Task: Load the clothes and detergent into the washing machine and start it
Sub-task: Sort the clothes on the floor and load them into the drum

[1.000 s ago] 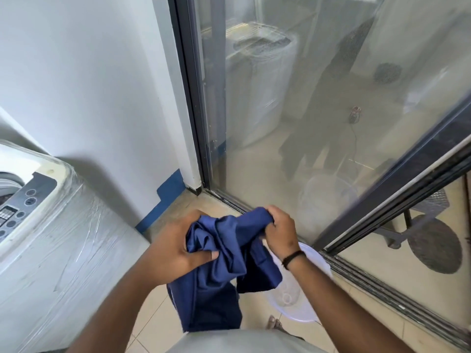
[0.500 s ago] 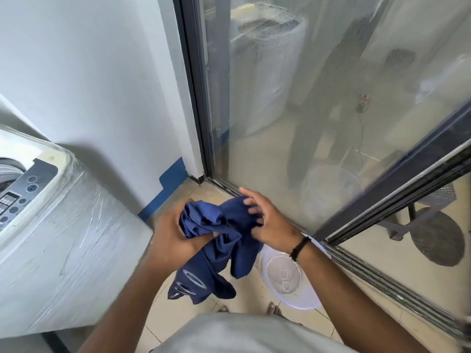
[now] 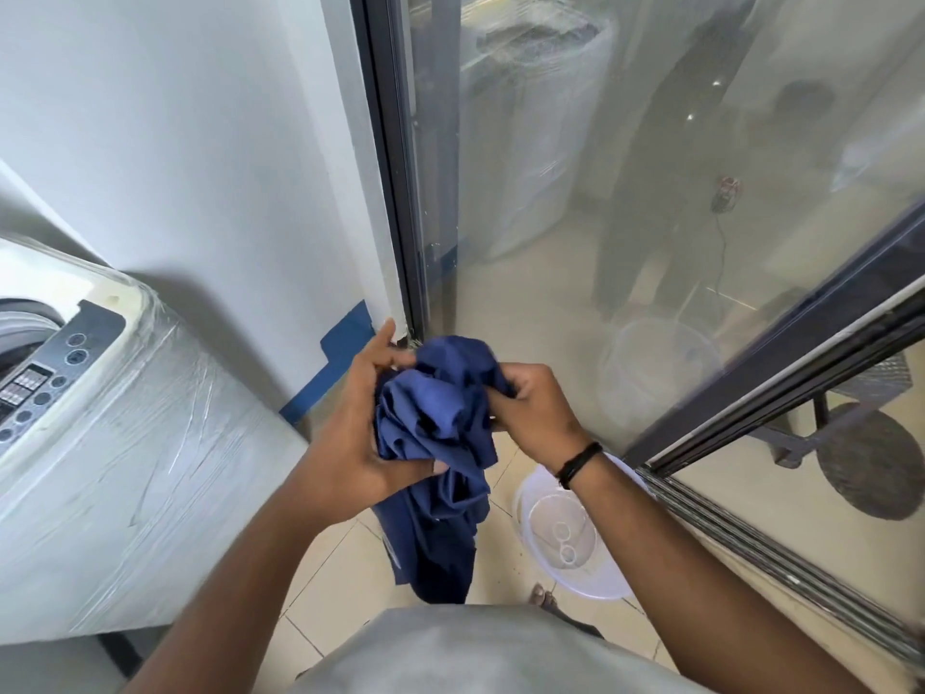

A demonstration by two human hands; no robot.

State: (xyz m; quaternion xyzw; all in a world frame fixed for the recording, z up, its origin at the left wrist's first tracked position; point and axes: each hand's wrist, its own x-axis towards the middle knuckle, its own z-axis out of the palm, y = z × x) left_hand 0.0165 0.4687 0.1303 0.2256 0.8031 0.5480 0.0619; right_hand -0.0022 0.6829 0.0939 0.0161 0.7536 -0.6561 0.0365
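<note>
Since 0.5 s ago: right hand moved from resting open-fingered on blue garment to pinching it | left hand grips bunch, frame centre | washing machine at left | basket on floor

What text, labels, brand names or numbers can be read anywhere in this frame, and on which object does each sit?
No text can be read in this frame.
Washing machine control panel: a small display and markings beside the round buttons, too small and blurred to read.
Blue garment, held by left hand and right hand: a pale print near its lower edge, not legible.
</note>
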